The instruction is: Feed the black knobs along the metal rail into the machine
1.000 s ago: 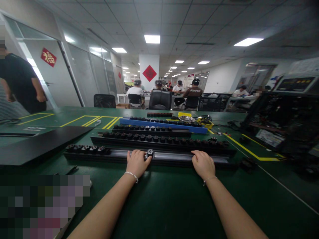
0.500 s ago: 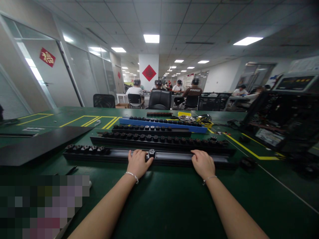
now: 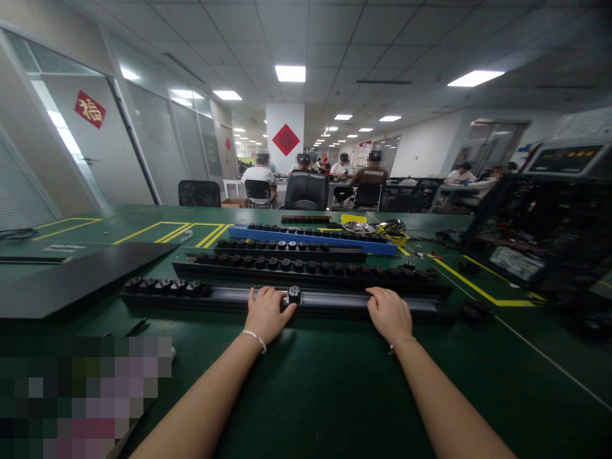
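Note:
A long black rail (image 3: 335,298) with a pale inner channel lies across the table before me. One small black socket module (image 3: 294,294) sits in the channel near its middle. My left hand (image 3: 268,312) is at that module's left side, thumb in front and fingers over the channel, closed against it. Farther right, my right hand (image 3: 391,312) is curled over the same rail, its fingers partly hidden behind the knuckles. At the rail's left end stands a row of several similar socket modules (image 3: 165,285).
Behind are more rails with modules: a long black rail (image 3: 306,272), a shorter black one (image 3: 287,250) and a blue one (image 3: 349,242). A dark panel (image 3: 81,280) lies left. An opened equipment case (image 3: 521,223) stands right. Several people sit at tables beyond.
The single socket module has shifted slightly right along the channel, and my left hand has moved right with it. My right hand has stayed in place.

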A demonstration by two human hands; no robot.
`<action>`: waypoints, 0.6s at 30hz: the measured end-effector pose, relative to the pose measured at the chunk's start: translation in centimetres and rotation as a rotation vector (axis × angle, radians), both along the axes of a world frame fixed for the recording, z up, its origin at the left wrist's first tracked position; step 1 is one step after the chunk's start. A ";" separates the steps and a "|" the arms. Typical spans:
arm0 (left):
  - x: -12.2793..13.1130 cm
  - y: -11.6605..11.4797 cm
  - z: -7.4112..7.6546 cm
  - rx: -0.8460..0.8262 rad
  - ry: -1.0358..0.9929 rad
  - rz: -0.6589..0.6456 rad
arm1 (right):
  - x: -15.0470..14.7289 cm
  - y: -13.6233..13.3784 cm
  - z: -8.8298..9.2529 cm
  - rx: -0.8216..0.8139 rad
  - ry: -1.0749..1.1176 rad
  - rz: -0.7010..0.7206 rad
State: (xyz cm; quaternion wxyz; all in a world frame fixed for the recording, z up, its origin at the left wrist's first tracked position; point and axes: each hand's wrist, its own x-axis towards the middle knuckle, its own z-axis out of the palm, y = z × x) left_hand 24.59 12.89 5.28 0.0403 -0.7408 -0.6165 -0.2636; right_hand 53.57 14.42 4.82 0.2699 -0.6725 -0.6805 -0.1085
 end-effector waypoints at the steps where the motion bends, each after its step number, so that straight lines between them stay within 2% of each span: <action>1: 0.0 0.0 0.0 0.000 0.000 -0.005 | 0.0 0.0 0.0 0.001 0.001 0.003; 18: 0.2 0.0 -0.1 -0.015 0.027 -0.075 | 0.2 0.1 -0.2 -0.001 0.013 0.012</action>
